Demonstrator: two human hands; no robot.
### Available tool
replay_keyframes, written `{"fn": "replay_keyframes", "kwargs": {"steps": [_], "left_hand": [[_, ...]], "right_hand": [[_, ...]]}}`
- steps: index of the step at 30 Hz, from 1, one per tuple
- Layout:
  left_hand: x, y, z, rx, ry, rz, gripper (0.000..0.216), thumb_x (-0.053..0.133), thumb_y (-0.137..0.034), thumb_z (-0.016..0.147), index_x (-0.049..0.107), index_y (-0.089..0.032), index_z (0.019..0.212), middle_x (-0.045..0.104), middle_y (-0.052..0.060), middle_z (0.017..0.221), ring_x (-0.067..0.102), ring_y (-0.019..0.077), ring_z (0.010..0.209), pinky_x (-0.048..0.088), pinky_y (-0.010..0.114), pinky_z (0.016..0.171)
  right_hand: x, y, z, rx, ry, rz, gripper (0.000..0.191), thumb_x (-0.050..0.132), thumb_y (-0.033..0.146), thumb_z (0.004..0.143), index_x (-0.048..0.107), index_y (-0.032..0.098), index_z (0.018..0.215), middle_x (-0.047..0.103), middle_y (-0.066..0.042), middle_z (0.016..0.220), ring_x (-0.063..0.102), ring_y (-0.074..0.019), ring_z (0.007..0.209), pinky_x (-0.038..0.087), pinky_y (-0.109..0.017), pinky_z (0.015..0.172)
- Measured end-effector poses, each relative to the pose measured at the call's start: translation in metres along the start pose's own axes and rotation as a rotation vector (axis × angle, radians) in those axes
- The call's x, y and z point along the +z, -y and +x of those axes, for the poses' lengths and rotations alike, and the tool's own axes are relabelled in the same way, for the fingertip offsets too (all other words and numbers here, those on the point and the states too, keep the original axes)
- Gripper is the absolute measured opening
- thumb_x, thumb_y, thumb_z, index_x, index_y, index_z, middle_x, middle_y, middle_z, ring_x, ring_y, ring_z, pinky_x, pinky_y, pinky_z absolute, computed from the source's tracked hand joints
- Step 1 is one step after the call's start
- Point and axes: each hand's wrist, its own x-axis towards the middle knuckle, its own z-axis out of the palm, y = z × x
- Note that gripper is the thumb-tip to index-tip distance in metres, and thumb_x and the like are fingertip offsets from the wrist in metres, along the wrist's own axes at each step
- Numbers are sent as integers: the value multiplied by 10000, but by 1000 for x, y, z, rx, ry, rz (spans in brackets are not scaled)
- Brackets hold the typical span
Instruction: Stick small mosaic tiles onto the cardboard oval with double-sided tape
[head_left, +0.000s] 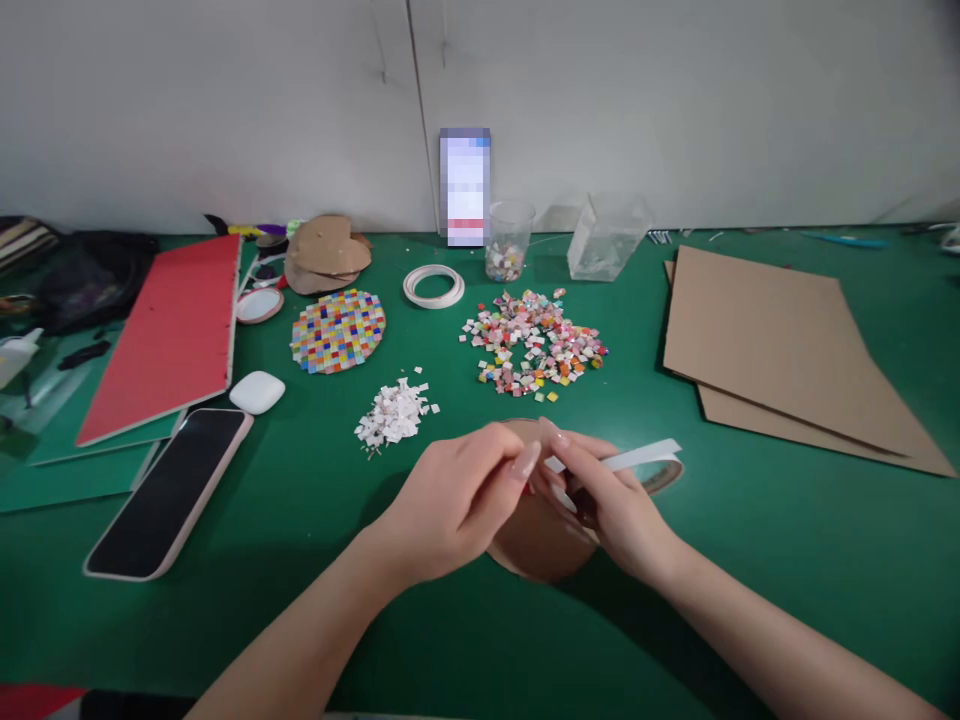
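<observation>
My left hand is closed in a pinch, thumb against index finger; whatever lies between them is hidden. Close by, my right hand is closed around a white strip of tape, whose end sticks out to the right. A tape roll shows just behind that hand, partly covered. A small white bit peeks out by the right fingertips, and a patch of red shows between the hands, too small to name. Under both hands lies a round piece of cardboard, partly hidden.
Ahead lie colourful small tiles, white chips, another tape roll and a mosaic-covered disc. A clear cup and clear box stand behind. Cardboard sheets lie right; a phone and red board left.
</observation>
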Motion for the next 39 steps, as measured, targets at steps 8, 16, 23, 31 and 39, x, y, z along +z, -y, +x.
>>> {"fn": "replay_keyframes", "kwargs": {"steps": [8, 16, 23, 31, 39], "left_hand": [[14, 1, 2, 304, 24, 509, 199, 355, -142, 848, 466, -172, 687, 556, -1, 561, 501, 117, 503, 333, 234, 450], [17, 2, 3, 331, -9, 681, 251, 332, -140, 845, 487, -181, 652, 532, -4, 519, 480, 115, 456, 304, 246, 418], [19, 4, 1, 282, 1, 629, 243, 322, -131, 834, 469, -180, 646, 523, -2, 524, 469, 117, 469, 285, 246, 422], [13, -4, 1, -83, 134, 147, 131, 411, -168, 786, 386, -197, 661, 357, -74, 473, 315, 70, 414, 239, 202, 414], [18, -4, 2, -51, 59, 148, 183, 395, -188, 766, 305, -196, 607, 289, -75, 484, 264, 62, 420, 204, 202, 410]], "right_hand": [[4, -3, -2, 41, -123, -5, 431, 598, 529, 762, 462, 192, 531, 379, 62, 413, 325, -69, 373, 225, -206, 352], [5, -1, -4, -27, -176, -223, 441, 550, 590, 767, 460, 216, 550, 340, 52, 450, 324, -96, 406, 276, -231, 355], [4, -3, -4, -57, -175, -262, 446, 528, 562, 798, 409, 204, 561, 306, 57, 501, 291, -91, 456, 282, -223, 401], [6, 1, -7, 40, -111, -101, 475, 530, 550, 810, 369, 197, 537, 281, 72, 454, 234, -69, 409, 202, -201, 359], [7, -1, -9, 26, -125, -143, 456, 553, 566, 782, 426, 190, 556, 306, 59, 491, 261, -77, 444, 259, -203, 386]]}}
